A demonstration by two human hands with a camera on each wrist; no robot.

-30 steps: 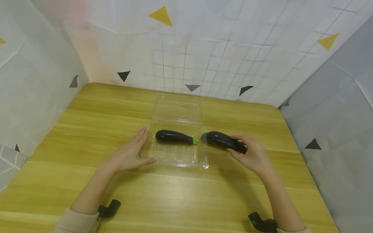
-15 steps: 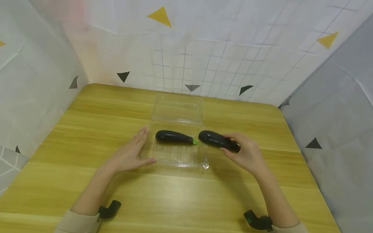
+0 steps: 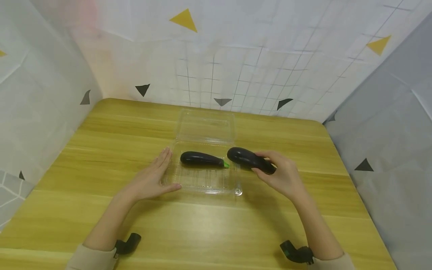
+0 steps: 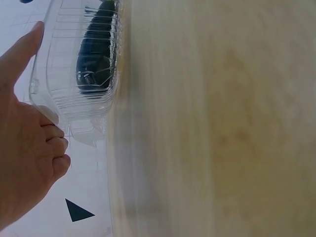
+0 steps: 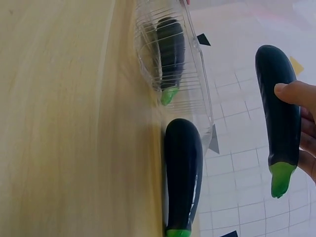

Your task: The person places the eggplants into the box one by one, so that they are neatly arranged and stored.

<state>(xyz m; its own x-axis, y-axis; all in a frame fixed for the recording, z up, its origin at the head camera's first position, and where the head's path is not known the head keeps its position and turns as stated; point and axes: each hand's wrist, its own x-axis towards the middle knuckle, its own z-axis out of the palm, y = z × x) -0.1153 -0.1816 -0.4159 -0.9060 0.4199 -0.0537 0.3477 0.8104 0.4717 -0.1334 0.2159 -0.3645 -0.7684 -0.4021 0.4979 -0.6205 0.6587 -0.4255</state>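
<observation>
A dark eggplant (image 3: pixel 201 159) with a green stem lies inside an open clear plastic clamshell box (image 3: pixel 209 190). My left hand (image 3: pixel 151 178) rests along the box's left side, fingers straight and thumb near the front corner. In the left wrist view that hand (image 4: pixel 27 143) touches the box's rim. My right hand (image 3: pixel 281 174) holds a second eggplant (image 3: pixel 243 156) around its body, raised above the table by the box's right edge. The right wrist view shows this held eggplant (image 5: pixel 279 111), plus a third eggplant (image 5: pixel 182 173) lying on the table outside the box; from the head it is largely hidden.
The box's clear lid (image 3: pixel 206 125) lies folded back toward the rear wall. A wood-grain table (image 3: pixel 202 232) carries everything, with pale patterned sheets (image 3: pixel 222 67) standing on its rear and sides. Dark wrist-mounted devices (image 3: pixel 127 244) sit on both forearms.
My right hand has moved left and slightly farther back with its eggplant, whose rounded end now overlaps the box's right edge from the head. The left hand and the box have stayed put.
</observation>
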